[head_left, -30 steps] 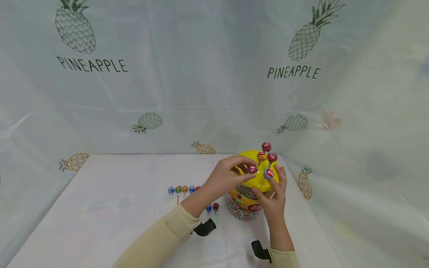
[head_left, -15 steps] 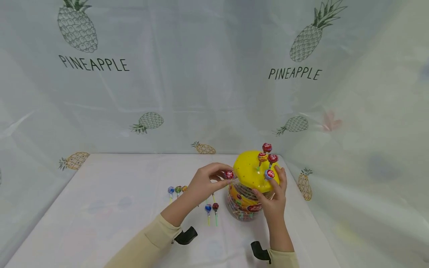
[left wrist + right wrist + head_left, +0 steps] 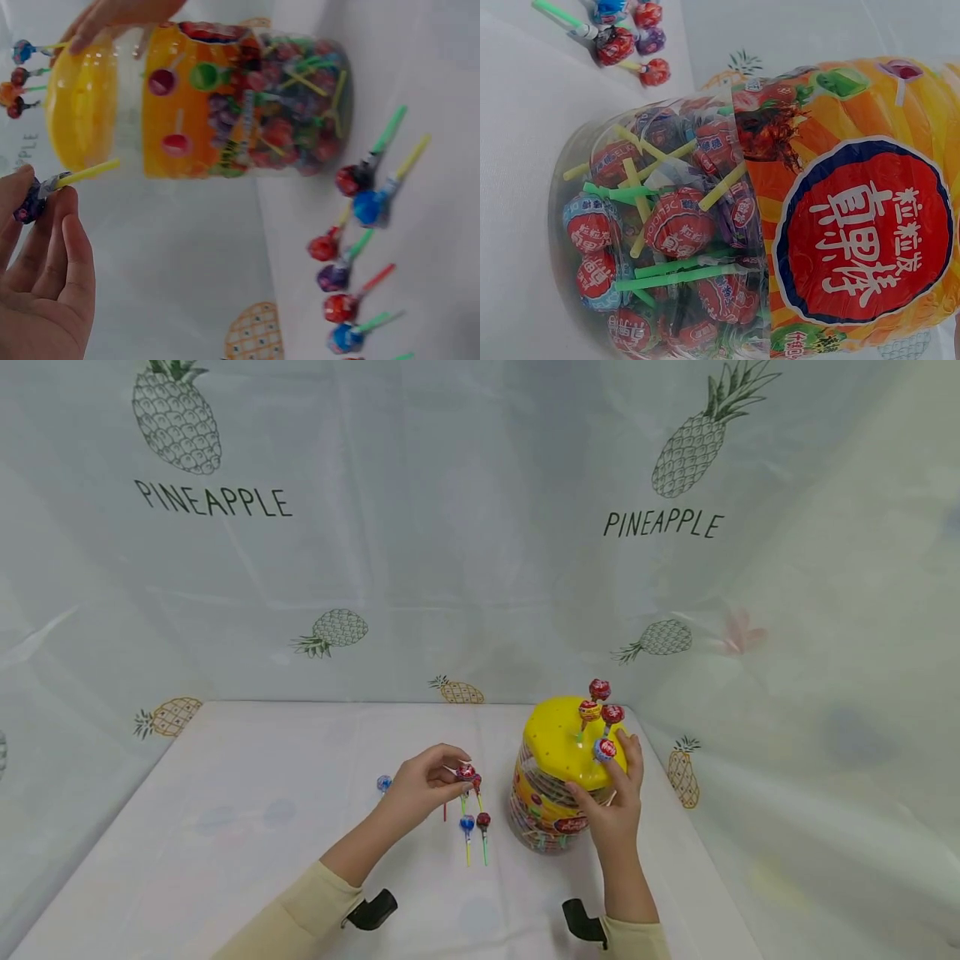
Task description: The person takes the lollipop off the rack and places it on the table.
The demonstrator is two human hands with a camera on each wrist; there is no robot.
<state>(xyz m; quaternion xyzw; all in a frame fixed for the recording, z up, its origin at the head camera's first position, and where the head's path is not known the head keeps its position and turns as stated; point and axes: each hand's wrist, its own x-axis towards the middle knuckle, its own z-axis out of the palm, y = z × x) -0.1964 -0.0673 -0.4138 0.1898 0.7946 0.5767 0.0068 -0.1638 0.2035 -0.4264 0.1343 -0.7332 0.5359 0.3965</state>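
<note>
My left hand (image 3: 416, 789) pinches a lollipop (image 3: 31, 204) with a dark purple-red wrapper and a yellow stick, over the table left of the jar. My right hand (image 3: 617, 802) grips the jar's yellow lid (image 3: 558, 747), thumb at the near side and fingers at the right edge. The clear jar (image 3: 660, 247) stands on the table, tilted slightly in the head view, with many lollipops inside and an orange label (image 3: 862, 225). Several lollipops (image 3: 589, 710) stick up from the right part of the lid. The right wrist view does not show my right hand.
Beneath and near my left hand lie lollipops in rows, among them a blue one (image 3: 467, 824) and a dark red one (image 3: 483, 821); my hand hides part of the back row. The white table (image 3: 285, 827) meets a pineapple-print curtain (image 3: 480, 543) behind.
My left hand has moved away from the lid, left and down, carrying the lollipop over the rows on the table. My right hand has stayed on the lid.
</note>
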